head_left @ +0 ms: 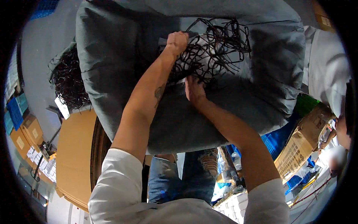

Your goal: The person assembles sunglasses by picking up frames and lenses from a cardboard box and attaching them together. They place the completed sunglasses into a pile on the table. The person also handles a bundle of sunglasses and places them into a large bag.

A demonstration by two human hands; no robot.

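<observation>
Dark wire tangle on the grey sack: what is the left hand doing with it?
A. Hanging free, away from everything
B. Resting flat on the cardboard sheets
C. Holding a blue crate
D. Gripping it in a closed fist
D: the left hand is closed in a fist on the edge of the dark wire tangle, which lies on the grey sack.

A large sack (238,93) is held in the middle of the view, with a net (212,48) lying on its upper part. The left hand (176,42) is set at the net's left edge, the right hand (194,89) just below the net. A second tangle of netting (69,80) lies left of the sack, above stacked cardboard (76,156). Boxes (298,145) are seen to the lower right.
</observation>
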